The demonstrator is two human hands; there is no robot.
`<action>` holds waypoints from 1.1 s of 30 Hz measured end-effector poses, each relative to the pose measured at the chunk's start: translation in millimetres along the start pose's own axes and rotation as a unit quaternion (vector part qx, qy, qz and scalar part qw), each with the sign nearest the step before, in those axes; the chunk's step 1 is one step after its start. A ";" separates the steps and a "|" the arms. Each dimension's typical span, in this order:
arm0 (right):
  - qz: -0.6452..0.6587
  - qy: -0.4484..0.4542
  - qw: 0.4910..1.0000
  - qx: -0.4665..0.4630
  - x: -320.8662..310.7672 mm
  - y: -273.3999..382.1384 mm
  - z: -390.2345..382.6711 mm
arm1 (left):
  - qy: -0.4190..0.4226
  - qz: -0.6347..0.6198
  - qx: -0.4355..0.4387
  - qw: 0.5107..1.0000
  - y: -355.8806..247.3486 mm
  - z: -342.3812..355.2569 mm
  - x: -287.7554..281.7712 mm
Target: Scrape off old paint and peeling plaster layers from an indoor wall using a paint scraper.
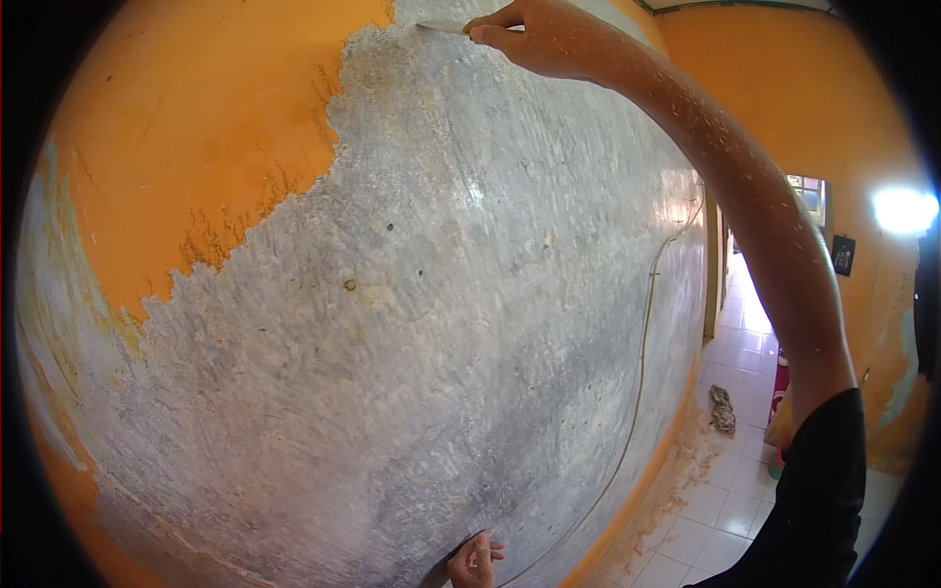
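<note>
High on the wall, my right hand (510,37) grips a pale scraper (441,26), whose blade meets the ragged edge of the orange paint (196,118). Below and right of that edge lies a large grey scraped surface (470,323), with a few small holes. Flecks speckle my raised forearm. At the bottom of the view, my left hand (475,559) is at the grey wall with fingers bent and apart, holding nothing that I can see.
A thin cable (647,333) runs down the wall toward its orange lower border. On the white tiled floor (730,510) lie orange flakes (676,500) and a crumpled cloth (721,410). Right are a passage (740,304), another orange wall (882,137), a small window and a bright light.
</note>
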State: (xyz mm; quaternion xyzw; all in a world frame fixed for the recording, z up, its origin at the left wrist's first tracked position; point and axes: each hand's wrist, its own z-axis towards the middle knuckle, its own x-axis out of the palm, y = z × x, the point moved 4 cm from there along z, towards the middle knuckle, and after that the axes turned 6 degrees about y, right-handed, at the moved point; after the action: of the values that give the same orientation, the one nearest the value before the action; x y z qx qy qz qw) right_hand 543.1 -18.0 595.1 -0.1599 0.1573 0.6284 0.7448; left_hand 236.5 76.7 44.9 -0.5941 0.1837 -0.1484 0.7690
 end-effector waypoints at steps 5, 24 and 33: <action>0.026 0.037 0.999 0.028 -16.8 -18.2 8.7 | 0.024 0.012 0.010 1.000 0.0 2.7 8.9; 0.022 0.008 0.995 0.100 7.7 -77.8 -6.5 | 0.112 0.052 -0.083 0.989 -0.4 3.0 1.0; 0.001 -0.016 0.994 0.108 -7.6 -99.1 31.3 | 0.087 0.045 -0.079 0.992 3.3 -0.9 2.2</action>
State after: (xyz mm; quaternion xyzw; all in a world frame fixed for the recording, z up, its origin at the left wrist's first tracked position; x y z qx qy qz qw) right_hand 640.7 -26.8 630.6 -0.0686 0.2125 0.6109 0.7596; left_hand 238.1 75.8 41.2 -0.6288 0.2871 -0.1500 0.7069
